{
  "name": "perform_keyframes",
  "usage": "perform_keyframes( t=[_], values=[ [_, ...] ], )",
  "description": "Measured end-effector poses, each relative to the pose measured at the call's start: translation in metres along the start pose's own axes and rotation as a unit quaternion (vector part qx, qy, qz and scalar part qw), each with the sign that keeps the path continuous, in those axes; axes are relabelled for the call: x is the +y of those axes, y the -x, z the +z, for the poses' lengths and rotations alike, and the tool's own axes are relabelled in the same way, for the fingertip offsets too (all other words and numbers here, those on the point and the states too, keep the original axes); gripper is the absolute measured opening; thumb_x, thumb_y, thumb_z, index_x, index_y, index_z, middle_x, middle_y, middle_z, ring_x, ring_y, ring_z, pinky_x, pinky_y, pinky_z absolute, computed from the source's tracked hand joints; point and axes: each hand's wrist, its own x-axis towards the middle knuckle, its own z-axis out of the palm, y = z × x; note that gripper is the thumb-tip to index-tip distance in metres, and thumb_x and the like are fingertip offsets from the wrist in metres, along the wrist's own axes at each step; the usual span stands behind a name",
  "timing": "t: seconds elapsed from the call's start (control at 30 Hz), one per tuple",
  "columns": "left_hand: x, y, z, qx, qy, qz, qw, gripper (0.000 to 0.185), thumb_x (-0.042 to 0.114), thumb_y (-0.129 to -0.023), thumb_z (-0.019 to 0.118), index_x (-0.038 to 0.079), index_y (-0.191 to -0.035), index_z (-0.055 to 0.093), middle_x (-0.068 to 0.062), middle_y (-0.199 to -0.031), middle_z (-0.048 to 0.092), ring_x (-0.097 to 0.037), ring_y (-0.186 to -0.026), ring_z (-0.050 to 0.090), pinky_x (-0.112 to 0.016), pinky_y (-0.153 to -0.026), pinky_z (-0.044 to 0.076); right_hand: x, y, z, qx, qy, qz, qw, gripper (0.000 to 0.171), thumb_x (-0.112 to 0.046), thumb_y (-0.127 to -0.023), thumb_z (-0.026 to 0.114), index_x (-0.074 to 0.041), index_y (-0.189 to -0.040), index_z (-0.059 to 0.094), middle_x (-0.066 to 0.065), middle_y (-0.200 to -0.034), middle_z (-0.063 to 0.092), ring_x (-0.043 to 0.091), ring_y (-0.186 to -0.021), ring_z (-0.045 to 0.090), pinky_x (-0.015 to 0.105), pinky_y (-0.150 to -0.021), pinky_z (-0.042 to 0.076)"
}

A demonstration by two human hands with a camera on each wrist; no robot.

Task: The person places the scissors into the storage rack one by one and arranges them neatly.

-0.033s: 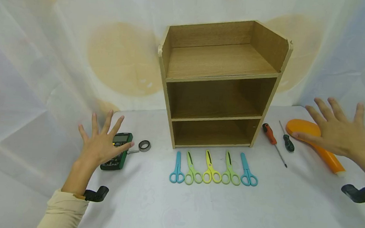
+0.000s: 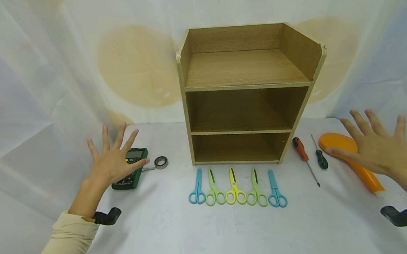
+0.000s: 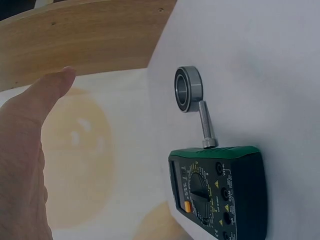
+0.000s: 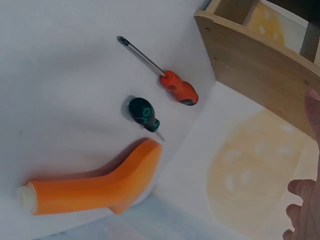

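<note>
My left hand (image 2: 110, 163), fingers spread, hovers over a green-and-black multimeter (image 2: 131, 169) and holds nothing. Beside the meter lie a small bolt (image 3: 206, 125) and a ring-shaped bearing (image 3: 190, 89). On the other side my right hand (image 2: 382, 149) is raised with spread fingers near an orange paddle-shaped thing with a thick handle (image 2: 366, 177), which it partly hides in the head view. Left of that are a red-handled screwdriver (image 2: 301, 149) and a dark green-handled screwdriver (image 2: 321, 159). Several scissors (image 2: 235, 194), blue, green and yellow, lie in a row between the hands.
A wooden shelf unit (image 2: 245, 84) with three levels stands at the back middle, just behind the scissors. White cloth with tan circles (image 2: 137, 65) hangs behind and at the sides of the white table (image 2: 196, 229).
</note>
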Motion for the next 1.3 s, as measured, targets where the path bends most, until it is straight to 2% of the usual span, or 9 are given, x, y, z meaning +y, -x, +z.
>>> perform_keyframes(
  t=[0.17,0.37,0.47,0.57,0.67,0.83,0.97,1.07,1.3],
  values=[
    [0.000,0.000,0.005,-0.004,0.005,-0.004,1.0000,0.100,0.085,-0.085,0.040,0.034,-0.162,0.001,0.003,-0.164,-0.022,-0.038,-0.141,-0.034,-0.069,-0.094,-0.032,-0.001,0.002,0.007,0.000,-0.007,-0.003,1.000,0.107,-0.076,-0.089,0.046,-0.005,-0.160,0.010,0.021,-0.164,-0.011,0.041,-0.146,-0.022,0.064,-0.096,-0.034],
    [0.006,-0.004,0.003,0.013,0.037,-0.006,0.9992,0.098,0.082,-0.087,0.041,0.036,-0.161,-0.004,0.007,-0.166,-0.017,-0.038,-0.146,-0.026,-0.074,-0.101,-0.021,-0.010,0.006,0.007,0.009,-0.003,-0.010,1.000,0.108,-0.076,-0.089,0.047,-0.004,-0.160,0.008,0.023,-0.164,-0.005,0.039,-0.147,-0.021,0.063,-0.098,-0.032],
    [0.010,-0.004,-0.003,0.021,0.073,-0.012,0.9970,0.097,0.079,-0.089,0.043,0.034,-0.161,-0.005,0.005,-0.167,-0.009,-0.036,-0.148,-0.021,-0.072,-0.105,-0.018,-0.021,0.009,0.006,0.015,-0.002,-0.024,1.000,0.109,-0.076,-0.088,0.050,-0.002,-0.159,0.013,0.025,-0.163,0.006,0.039,-0.149,-0.015,0.064,-0.101,-0.029],
    [0.017,-0.005,-0.009,0.043,0.132,-0.023,0.9900,0.094,0.073,-0.092,0.046,0.031,-0.162,0.000,-0.002,-0.168,0.005,-0.038,-0.151,-0.011,-0.073,-0.107,-0.011,-0.033,0.015,0.008,0.020,-0.014,-0.037,0.999,0.108,-0.075,-0.087,0.053,0.001,-0.157,0.021,0.027,-0.160,0.019,0.043,-0.149,-0.003,0.064,-0.104,-0.027],
    [0.025,-0.009,-0.015,0.083,0.211,-0.028,0.9735,0.087,0.066,-0.094,0.052,0.030,-0.162,0.013,-0.006,-0.165,0.021,-0.038,-0.150,0.008,-0.073,-0.109,0.002,-0.043,0.020,0.008,0.033,-0.036,-0.051,0.998,0.106,-0.072,-0.086,0.058,0.004,-0.154,0.028,0.027,-0.156,0.027,0.044,-0.147,0.011,0.064,-0.106,-0.024],
    [0.045,-0.021,-0.021,0.145,0.344,-0.014,0.9278,0.075,0.053,-0.093,0.065,0.030,-0.157,0.033,-0.003,-0.155,0.039,-0.030,-0.143,0.031,-0.066,-0.111,0.021,-0.058,0.028,0.008,0.069,-0.067,-0.088,0.991,0.095,-0.065,-0.084,0.068,0.003,-0.146,0.044,0.025,-0.148,0.041,0.040,-0.139,0.029,0.067,-0.111,-0.013],
    [0.063,-0.032,-0.020,0.184,0.401,0.005,0.8974,0.068,0.045,-0.093,0.069,0.031,-0.154,0.040,0.002,-0.149,0.045,-0.026,-0.135,0.041,-0.054,-0.107,0.035,-0.071,0.034,0.011,0.094,-0.077,-0.116,0.986,0.090,-0.061,-0.082,0.072,0.004,-0.141,0.052,0.025,-0.144,0.048,0.040,-0.135,0.035,0.072,-0.110,0.007],
    [0.074,-0.040,-0.018,0.217,0.423,0.016,0.8796,0.064,0.041,-0.094,0.069,0.029,-0.151,0.045,0.003,-0.146,0.048,-0.024,-0.130,0.046,-0.047,-0.105,0.039,-0.080,0.038,0.015,0.108,-0.089,-0.132,0.981,0.085,-0.058,-0.081,0.075,0.003,-0.137,0.056,0.023,-0.140,0.052,0.039,-0.133,0.038,0.070,-0.103,0.020],
    [0.089,-0.052,-0.017,0.257,0.453,0.025,0.8533,0.057,0.036,-0.093,0.071,0.025,-0.146,0.052,0.003,-0.139,0.053,-0.023,-0.123,0.053,-0.043,-0.102,0.043,-0.103,0.047,0.023,0.085,-0.131,-0.137,0.978,0.077,-0.052,-0.081,0.079,-0.001,-0.135,0.059,0.020,-0.136,0.055,0.040,-0.129,0.042,0.071,-0.106,0.019]
  ],
)
